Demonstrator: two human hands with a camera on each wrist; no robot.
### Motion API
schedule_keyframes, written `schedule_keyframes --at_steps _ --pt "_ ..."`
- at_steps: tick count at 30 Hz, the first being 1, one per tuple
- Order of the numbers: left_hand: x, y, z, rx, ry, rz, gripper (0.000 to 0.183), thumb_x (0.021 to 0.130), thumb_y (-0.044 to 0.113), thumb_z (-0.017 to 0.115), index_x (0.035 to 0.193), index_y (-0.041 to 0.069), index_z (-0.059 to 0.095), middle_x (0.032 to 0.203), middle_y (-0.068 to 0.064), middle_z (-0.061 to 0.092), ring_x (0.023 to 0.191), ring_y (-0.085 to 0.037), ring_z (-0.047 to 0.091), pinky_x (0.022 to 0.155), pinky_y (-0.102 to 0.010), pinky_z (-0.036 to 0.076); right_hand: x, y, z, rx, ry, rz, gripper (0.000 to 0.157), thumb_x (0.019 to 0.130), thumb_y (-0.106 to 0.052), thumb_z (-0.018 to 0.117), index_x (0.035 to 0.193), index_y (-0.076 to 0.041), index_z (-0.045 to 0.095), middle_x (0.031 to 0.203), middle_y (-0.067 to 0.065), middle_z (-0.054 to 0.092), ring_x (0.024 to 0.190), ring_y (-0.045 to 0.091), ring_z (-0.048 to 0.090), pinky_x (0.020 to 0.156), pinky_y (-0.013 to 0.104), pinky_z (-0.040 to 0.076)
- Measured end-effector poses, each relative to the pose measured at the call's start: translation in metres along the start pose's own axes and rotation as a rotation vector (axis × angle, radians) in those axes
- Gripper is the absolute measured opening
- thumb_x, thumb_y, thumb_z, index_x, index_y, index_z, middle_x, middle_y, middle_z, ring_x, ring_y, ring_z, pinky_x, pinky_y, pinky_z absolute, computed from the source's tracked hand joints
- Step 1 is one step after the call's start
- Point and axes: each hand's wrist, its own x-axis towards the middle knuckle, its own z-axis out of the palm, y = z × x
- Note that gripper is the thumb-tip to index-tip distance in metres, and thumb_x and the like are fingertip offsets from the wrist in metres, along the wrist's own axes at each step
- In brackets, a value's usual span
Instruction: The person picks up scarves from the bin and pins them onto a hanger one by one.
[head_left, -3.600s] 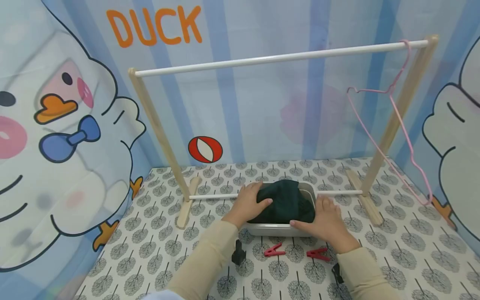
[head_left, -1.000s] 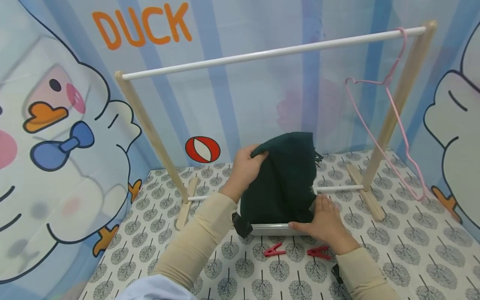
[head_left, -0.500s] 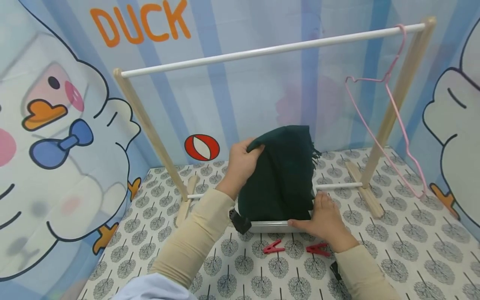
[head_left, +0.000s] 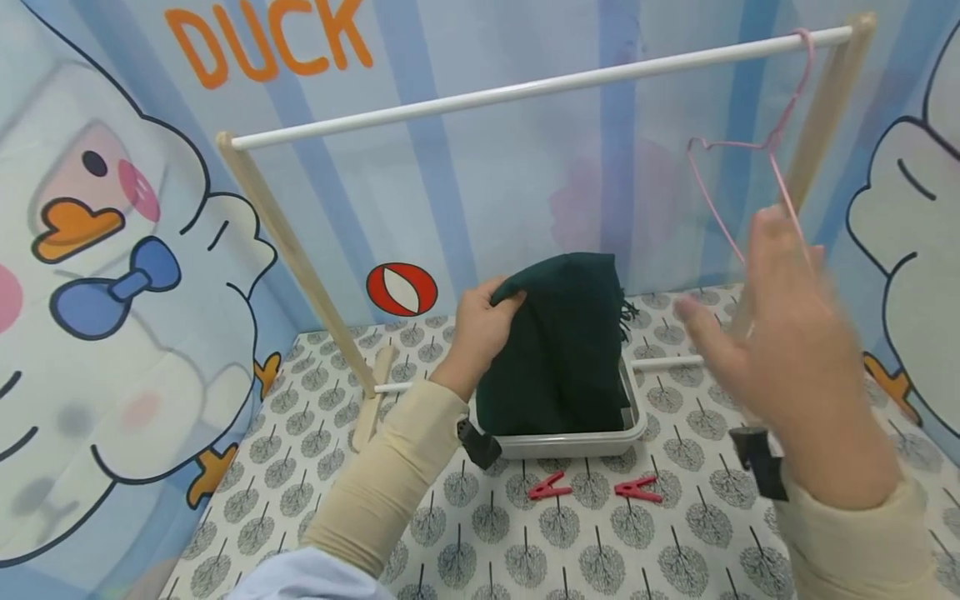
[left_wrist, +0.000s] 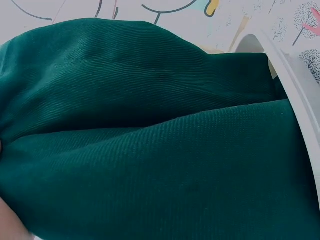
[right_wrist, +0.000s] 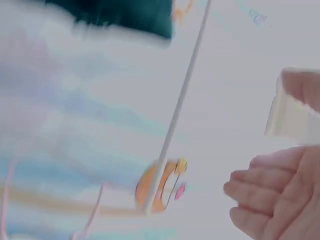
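Observation:
A dark green scarf [head_left: 566,350] with a fringe on its right side stands partly raised out of a white tub [head_left: 570,445]. My left hand [head_left: 480,332] pinches its upper left edge between thumb and fingers. Ribbed green folds fill most of the left wrist view, the tub's rim [left_wrist: 295,95] beside them. Blurred by motion, my right hand [head_left: 795,342] is raised at the right, fingers extended and thumb spread. It overlaps the lower part of a pink hanger [head_left: 777,137] in the head view. In the right wrist view that palm [right_wrist: 295,200] holds nothing.
A wooden rack carries a white top rail [head_left: 540,87], with the hanger hooked at its right end. Two red clothes pegs, a left one [head_left: 550,487] and a right one [head_left: 638,490], lie in front of the tub on the tree-print cloth [head_left: 491,542].
My left hand has pulled the scarf up from the tub, then held it nearly still. Within the last half second my right hand left the tub's rim and rose rightward towards the hanger.

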Motion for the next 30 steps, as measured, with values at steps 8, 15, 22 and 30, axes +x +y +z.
schedule_keyframes --at_steps 8,15,22,30 --pt "0.000 0.002 -0.003 0.003 0.007 0.009 0.017 0.092 0.016 0.058 0.099 0.007 0.071 0.099 -0.009 0.068 0.088 -0.020 0.059 0.069 -0.030 0.044 0.024 0.059 0.001 -0.174 -0.223 0.469 0.066 0.095 -0.038 0.039 0.128 0.018 0.029 0.104 0.038 0.046 0.089 0.055 0.049 0.063 0.061 0.040" --pt "-0.004 0.001 0.000 0.014 0.013 -0.005 0.017 0.091 0.016 0.059 0.100 0.008 0.072 0.100 -0.008 0.069 0.094 -0.021 0.062 0.077 -0.036 0.049 0.014 0.081 0.017 -0.213 -0.297 0.601 0.064 0.099 -0.034 0.028 0.131 0.021 0.023 0.088 0.044 0.047 0.076 0.059 0.049 0.052 0.057 0.039" --pt "-0.006 0.001 0.004 0.026 0.009 -0.039 0.018 0.091 0.017 0.059 0.103 0.010 0.071 0.104 -0.006 0.068 0.098 -0.021 0.061 0.081 -0.038 0.050 0.007 0.092 0.027 -0.248 -0.266 0.600 0.047 0.101 -0.023 0.026 0.111 0.020 0.039 0.079 0.039 0.049 0.070 0.055 0.051 0.046 0.050 0.038" --pt "-0.006 0.002 0.003 0.040 0.020 -0.042 0.017 0.091 0.017 0.060 0.101 0.011 0.072 0.102 -0.006 0.068 0.092 -0.021 0.061 0.074 -0.034 0.048 0.003 0.094 0.031 -0.212 -0.183 0.568 0.045 0.101 -0.020 0.026 0.095 0.019 0.049 0.071 0.035 0.051 0.062 0.051 0.050 0.045 0.047 0.036"
